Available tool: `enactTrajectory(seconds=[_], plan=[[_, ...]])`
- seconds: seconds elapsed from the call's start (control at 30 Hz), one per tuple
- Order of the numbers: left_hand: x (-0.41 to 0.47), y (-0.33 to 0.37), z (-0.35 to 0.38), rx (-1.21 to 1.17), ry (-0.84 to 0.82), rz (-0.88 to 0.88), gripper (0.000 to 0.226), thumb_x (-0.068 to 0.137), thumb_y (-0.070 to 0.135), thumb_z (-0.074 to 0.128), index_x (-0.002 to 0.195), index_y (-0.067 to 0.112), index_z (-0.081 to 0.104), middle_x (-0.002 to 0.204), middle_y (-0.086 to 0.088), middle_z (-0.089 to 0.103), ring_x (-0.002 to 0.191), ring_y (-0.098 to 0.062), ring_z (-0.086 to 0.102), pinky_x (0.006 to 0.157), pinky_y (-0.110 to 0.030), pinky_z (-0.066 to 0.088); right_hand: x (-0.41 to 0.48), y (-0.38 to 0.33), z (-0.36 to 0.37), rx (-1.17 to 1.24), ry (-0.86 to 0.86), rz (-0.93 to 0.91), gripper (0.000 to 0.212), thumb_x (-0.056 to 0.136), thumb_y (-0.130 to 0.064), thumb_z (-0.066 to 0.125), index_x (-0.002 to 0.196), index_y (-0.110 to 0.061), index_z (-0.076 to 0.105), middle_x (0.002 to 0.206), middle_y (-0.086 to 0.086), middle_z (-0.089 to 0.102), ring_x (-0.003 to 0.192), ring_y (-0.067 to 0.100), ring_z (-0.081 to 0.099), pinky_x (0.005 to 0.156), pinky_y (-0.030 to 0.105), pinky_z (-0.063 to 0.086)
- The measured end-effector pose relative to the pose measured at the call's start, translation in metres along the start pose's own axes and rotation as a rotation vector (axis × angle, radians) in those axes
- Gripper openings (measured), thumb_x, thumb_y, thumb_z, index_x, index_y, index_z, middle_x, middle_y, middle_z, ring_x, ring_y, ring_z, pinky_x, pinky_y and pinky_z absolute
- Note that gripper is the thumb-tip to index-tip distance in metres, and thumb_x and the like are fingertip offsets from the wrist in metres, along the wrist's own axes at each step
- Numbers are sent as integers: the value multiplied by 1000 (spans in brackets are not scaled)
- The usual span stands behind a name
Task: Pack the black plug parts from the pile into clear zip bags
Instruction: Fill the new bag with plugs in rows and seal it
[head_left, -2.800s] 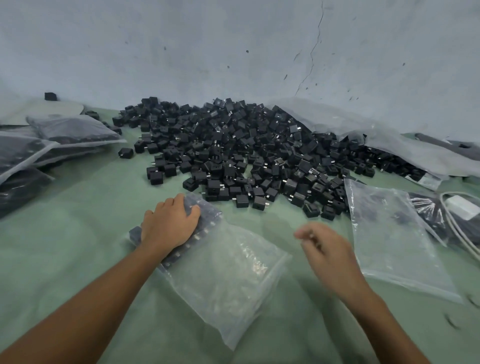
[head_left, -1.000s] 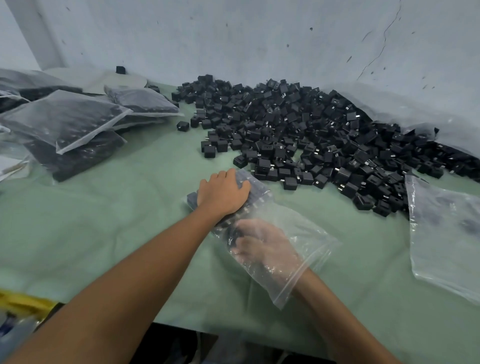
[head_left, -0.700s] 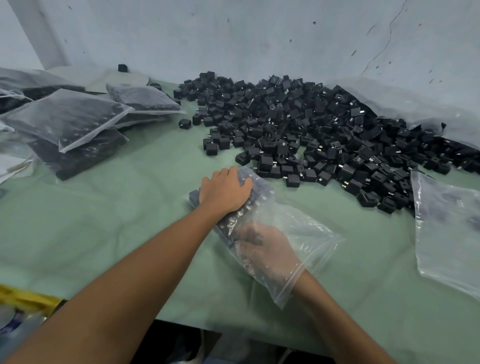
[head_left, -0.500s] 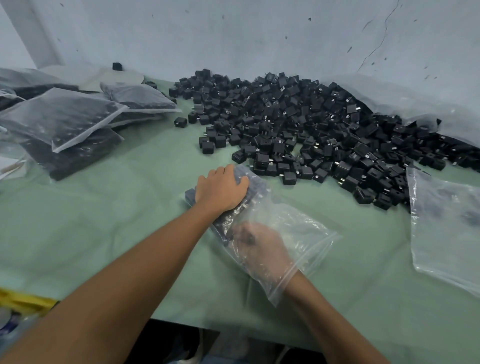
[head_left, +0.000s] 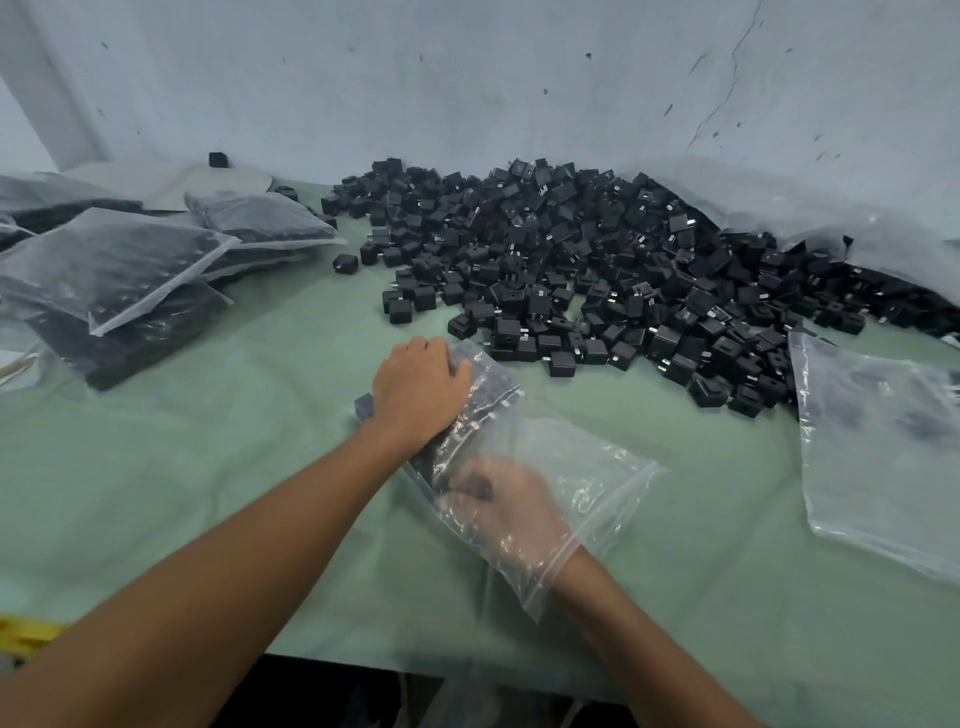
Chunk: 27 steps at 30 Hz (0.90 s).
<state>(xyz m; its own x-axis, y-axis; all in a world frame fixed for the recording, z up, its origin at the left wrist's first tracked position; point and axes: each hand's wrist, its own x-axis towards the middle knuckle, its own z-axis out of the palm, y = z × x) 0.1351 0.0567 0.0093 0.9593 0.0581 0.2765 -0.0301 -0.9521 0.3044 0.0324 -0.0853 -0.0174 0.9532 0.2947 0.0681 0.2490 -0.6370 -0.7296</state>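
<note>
**A:** Head view. Where do the hands and parts stand?

**B:** The left hand (head_left: 418, 392) lies flat on top of the bag (head_left: 550, 467), fingers together and curved over the far end, pressing on the rows of plugs (head_left: 485, 402) packed inside. The right hand (head_left: 511, 512) is inside the bag through its mouth. It appears to hold one dark part at the fingertips, but the film blurs this, so the grip cannot be confirmed. The pile (head_left: 597, 260) sits beyond the bag on the table (head_left: 208, 467).

**A:** Failure modes?

**B:** In my judgement, a push from inside may knock the packed rows out of line if the left hand eases off. The film may bunch round the right wrist, and withdrawal could then drag parts out.

**A:** What is obscured?

**B:** The zip strip is not distinguishable. The number of plugs under the left palm is hidden. The spare bag (head_left: 883, 457) at right is cut off by the frame edge. The contents of the filled bags (head_left: 114, 270) at left show only as dark masses.
</note>
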Motion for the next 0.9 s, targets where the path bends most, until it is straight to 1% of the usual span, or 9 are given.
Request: enactTrajectory(seconds=[0.07,0.13,0.2,0.27,0.37,0.47,0.53,0.67,0.9], plan=[[1,-6,-8,-71,-62,8,29,102,41,43,103,19,62,101,-1,62,90,-18,55,75,-33,49,0,1,1,-18,18,-20,8,85,-24,75,90,-18,71,84,-4,68,82,12,65,77,26,54],[-6,-14,-10,-145,-68,25,31,103,39,44,115,18,63,112,-1,65,99,-19,58,85,-36,50,-2,2,0,-89,0,-78,5,89,-17,69,88,-13,69,78,-8,61,73,7,61,70,21,52],[-20,-22,-6,-159,-25,-8,37,104,42,42,127,19,58,123,-1,63,112,-21,56,102,-42,44,-6,-2,0,56,28,-60,13,89,0,58,79,-3,64,72,1,55,60,7,57,58,19,48],[-30,-28,1,-153,3,-84,41,104,45,38,134,21,54,130,0,62,118,-23,55,108,-44,35,-6,-4,1,344,17,34,20,85,8,54,69,1,63,69,11,54,54,15,57,49,22,47],[-29,-28,6,-162,7,-133,47,104,50,36,137,21,52,133,0,62,120,-23,55,109,-46,32,-11,-6,6,453,-1,90,23,84,-1,64,65,-13,69,71,8,59,68,20,57,62,28,48],[-28,-25,5,-130,6,-146,47,102,51,34,131,22,55,129,-1,64,116,-24,57,105,-45,32,-7,2,2,257,54,-30,23,85,-5,69,85,-26,75,85,-4,64,85,18,59,80,32,48],[-28,-24,4,-99,-8,-173,46,101,53,33,129,25,55,126,-1,64,114,-25,56,102,-46,32,-4,6,4,63,32,-108,21,87,-9,68,101,-23,73,98,-1,67,91,18,62,84,33,51],[-32,-22,3,-112,-23,-241,46,101,54,33,133,31,56,132,-5,59,123,-29,48,106,-48,31,0,2,1,-23,34,-136,9,88,-9,67,91,-12,75,86,7,69,82,24,64,78,42,52],[-43,-23,-5,-454,119,-313,45,99,45,52,135,19,62,132,-5,63,126,-27,50,114,-44,34,4,6,-1,-96,27,-189,12,89,-18,67,95,-15,77,88,8,72,84,25,64,75,35,51]])
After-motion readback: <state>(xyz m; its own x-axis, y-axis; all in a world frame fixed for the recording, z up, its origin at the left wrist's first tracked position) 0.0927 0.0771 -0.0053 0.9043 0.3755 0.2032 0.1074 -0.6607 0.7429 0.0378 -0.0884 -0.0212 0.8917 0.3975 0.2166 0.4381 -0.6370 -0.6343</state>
